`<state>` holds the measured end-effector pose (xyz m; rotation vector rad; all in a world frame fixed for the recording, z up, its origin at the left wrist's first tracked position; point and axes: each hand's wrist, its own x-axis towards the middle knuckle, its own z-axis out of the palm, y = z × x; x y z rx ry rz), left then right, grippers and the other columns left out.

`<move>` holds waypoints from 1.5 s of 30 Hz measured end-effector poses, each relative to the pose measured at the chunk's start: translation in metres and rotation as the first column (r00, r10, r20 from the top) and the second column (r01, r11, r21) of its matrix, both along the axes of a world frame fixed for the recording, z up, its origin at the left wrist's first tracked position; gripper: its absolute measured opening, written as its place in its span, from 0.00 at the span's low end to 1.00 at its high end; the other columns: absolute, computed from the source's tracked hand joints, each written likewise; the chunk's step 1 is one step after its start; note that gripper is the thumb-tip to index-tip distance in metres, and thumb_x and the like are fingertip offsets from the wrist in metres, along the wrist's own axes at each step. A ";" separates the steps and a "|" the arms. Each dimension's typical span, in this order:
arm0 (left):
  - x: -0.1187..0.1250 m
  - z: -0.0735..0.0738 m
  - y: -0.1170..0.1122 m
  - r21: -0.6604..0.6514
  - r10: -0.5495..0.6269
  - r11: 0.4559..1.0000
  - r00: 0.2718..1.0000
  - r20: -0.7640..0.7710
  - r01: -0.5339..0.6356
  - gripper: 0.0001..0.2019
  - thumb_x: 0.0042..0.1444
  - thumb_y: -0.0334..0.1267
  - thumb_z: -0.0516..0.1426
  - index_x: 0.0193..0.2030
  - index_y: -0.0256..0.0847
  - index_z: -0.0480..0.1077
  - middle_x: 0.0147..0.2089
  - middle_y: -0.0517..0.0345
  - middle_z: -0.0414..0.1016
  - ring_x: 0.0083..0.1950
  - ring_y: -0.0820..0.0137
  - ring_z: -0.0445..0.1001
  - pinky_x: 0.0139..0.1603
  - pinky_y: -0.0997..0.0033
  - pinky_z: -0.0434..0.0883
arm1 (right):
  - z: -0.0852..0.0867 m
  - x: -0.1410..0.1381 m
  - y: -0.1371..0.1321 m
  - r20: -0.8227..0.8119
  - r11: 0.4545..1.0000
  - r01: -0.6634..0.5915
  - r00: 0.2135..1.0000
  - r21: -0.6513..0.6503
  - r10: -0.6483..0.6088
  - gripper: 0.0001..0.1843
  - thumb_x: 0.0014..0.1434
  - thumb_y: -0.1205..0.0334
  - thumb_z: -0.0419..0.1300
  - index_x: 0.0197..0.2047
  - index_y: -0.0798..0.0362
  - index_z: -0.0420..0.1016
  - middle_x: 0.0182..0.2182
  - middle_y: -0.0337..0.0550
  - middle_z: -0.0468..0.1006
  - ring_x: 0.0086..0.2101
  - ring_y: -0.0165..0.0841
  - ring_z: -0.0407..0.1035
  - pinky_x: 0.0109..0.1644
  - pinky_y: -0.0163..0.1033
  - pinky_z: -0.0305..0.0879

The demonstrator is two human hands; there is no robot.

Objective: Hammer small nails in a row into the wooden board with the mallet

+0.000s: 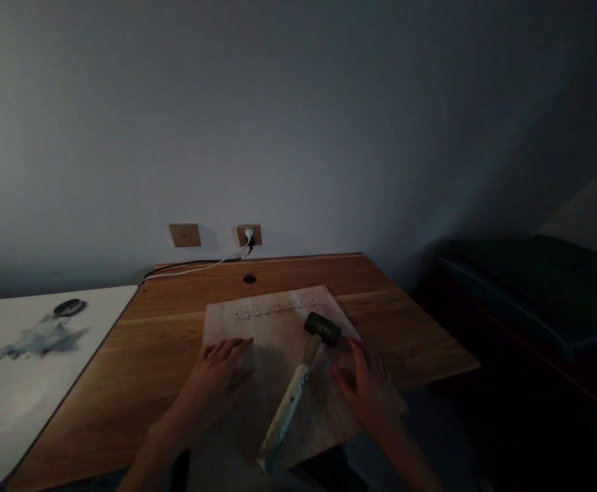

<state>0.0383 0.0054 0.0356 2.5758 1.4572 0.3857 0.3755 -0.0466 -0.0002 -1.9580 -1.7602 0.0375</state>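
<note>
A pale board (272, 342) lies on the wooden desk, with a row of several upright nails (267, 311) near its far edge. A mallet (290, 403) with a dark head and a worn, light handle rests slantwise on the board, its head toward the far right. My left hand (223, 372) is over the board's left side, fingers extended and holding nothing. On the right side, my right hand (367, 383) is close beside the mallet head, thumb and fingers apart, also without anything in it. Whether either palm presses on the board I cannot tell.
The wooden desk (165, 369) stands against the wall. Cables run from a wall socket (249, 235) along its back edge. At the left is a white table (11, 410) with a dark round object (70, 307) and a crumpled greyish thing (46, 336). The right side is dark.
</note>
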 end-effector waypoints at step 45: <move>0.059 0.001 0.120 0.020 -0.044 0.999 0.990 -0.136 0.047 0.13 0.73 0.42 0.47 0.49 0.42 0.71 0.45 0.50 0.71 0.40 0.63 0.77 0.39 0.65 0.72 | 0.010 -0.004 0.196 0.161 0.876 -0.458 0.863 -0.155 0.479 0.21 0.67 0.41 0.58 0.44 0.51 0.74 0.34 0.44 0.80 0.37 0.39 0.76 0.42 0.38 0.64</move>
